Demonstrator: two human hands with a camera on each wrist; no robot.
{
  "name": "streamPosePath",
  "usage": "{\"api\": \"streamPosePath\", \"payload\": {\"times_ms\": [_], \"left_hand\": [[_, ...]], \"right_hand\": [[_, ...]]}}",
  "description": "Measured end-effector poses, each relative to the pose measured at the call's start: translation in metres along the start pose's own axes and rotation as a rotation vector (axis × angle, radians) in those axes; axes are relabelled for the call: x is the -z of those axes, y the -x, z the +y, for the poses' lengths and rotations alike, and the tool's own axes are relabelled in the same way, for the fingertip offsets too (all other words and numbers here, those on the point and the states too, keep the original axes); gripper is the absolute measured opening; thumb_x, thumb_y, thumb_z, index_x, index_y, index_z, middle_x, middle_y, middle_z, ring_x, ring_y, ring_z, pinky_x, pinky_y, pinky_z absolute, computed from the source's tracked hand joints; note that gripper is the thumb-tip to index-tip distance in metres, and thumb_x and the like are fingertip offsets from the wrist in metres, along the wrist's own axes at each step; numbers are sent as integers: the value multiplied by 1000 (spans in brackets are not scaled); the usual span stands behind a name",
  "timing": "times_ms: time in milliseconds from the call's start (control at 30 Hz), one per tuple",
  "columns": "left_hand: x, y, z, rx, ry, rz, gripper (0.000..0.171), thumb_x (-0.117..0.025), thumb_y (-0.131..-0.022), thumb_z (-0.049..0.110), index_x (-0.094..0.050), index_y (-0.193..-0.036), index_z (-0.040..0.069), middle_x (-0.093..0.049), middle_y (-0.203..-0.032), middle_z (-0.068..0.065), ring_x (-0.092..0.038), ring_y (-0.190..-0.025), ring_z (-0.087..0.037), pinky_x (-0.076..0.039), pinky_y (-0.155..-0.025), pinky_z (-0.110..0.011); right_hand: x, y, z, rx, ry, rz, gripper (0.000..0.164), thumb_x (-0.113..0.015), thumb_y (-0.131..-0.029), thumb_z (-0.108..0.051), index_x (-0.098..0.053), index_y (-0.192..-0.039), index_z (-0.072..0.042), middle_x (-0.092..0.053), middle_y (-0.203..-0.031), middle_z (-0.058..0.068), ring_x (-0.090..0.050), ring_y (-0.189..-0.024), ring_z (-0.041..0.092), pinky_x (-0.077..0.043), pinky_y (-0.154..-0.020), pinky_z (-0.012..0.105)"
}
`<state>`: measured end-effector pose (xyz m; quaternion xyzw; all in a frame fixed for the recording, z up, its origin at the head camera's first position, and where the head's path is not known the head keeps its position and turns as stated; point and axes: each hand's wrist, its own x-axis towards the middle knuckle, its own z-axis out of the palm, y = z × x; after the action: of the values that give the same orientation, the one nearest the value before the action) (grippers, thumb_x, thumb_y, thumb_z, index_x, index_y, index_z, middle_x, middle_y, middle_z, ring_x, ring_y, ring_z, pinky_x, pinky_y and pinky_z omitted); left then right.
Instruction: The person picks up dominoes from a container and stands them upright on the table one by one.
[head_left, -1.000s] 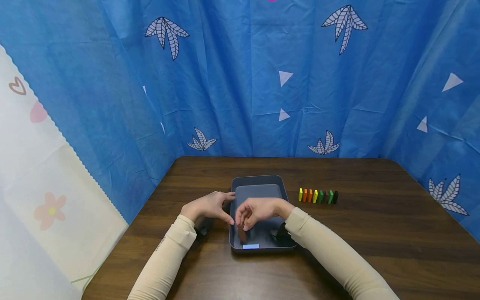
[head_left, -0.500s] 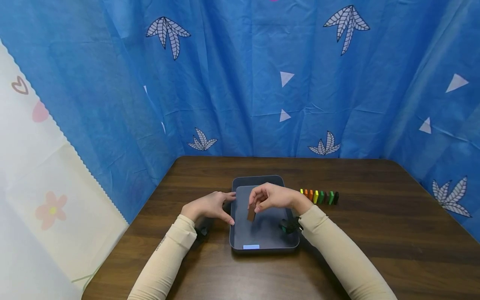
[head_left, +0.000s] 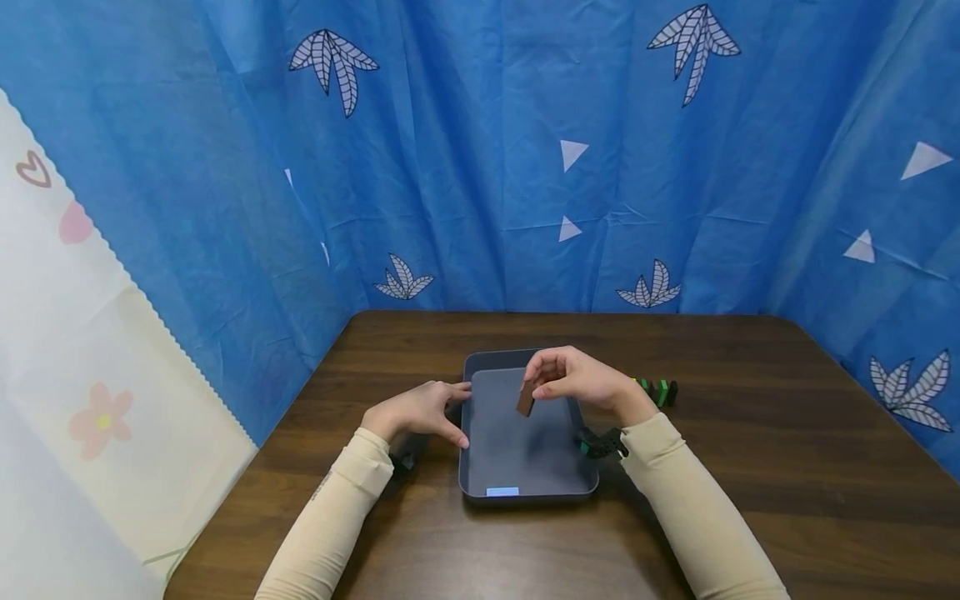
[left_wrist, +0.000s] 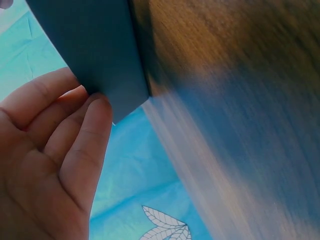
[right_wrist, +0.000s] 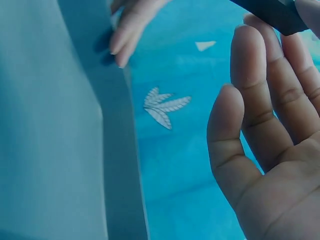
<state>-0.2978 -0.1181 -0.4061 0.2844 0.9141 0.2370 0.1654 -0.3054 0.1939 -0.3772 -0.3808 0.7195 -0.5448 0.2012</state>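
My right hand [head_left: 581, 377] is raised over the grey tray [head_left: 483, 467], pinching a brown domino-like block [head_left: 526, 399] between thumb and fingers. The block hangs tilted above the tray floor. In the right wrist view, the dark block [right_wrist: 275, 14] lies across the fingertips at the top edge. My left hand [head_left: 422, 412] stays at the tray's left side, its thumb and fingertips touching the rim. The left wrist view shows those loosely bent fingers [left_wrist: 92, 125] resting against the tray's outer wall [left_wrist: 100, 50].
Right of the tray, upright coloured blocks [head_left: 663, 392] stand in a row on the brown wooden table [head_left: 750, 433]. My right hand and wrist hide part of that row. A pale strip [head_left: 502, 492] marks the tray's front wall. A blue curtain [head_left: 480, 167] hangs behind the table.
My right hand has lifted the brown block from the tray's front left and carried it up, away and to the right. It now covers more of the block row. The left hand keeps its place.
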Motion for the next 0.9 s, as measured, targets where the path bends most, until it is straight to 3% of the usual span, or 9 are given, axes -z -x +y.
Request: {"api": "streamPosePath", "payload": {"times_ms": [167,367,633,900], "left_hand": [[0,0,2,-11,-3,1,93,-87,-77,40,-44,-149,-2,-33,-163,-13,-40,-145,-33,-40,-114,-49],[-2,1,4,-3,-1,3,93,-87,-77,40,-44,-149,-1,-33,-163,-12,-41,-145,-33,-40,-114,-49],[-4,2,1,-10,6,1,93,-87,-77,39,-44,-149,-1,-32,-163,-12,-41,-145,-33,-40,-114,-48],[-3,2,0,-5,-7,1,93,-87,-77,39,-44,-150,0,-32,-164,-11,-36,-148,-30,-37,-117,-47]], "right_hand": [[8,17,-3,53,-7,100,18,-68,-94,-8,-63,-109,1,-72,-98,0,-66,-89,14,-55,-81,28],[19,34,-3,72,1,184,15,-66,-95,-6,-64,-109,-2,-73,-98,0,-67,-92,25,-57,-82,29],[36,58,-8,77,30,317,15,-63,-97,-4,-66,-110,-8,-71,-97,-4,-68,-85,12,-59,-78,25],[56,95,-16,182,-6,432,22,-55,-98,4,-67,-111,-10,-74,-100,-7,-67,-92,7,-56,-83,20]]}}
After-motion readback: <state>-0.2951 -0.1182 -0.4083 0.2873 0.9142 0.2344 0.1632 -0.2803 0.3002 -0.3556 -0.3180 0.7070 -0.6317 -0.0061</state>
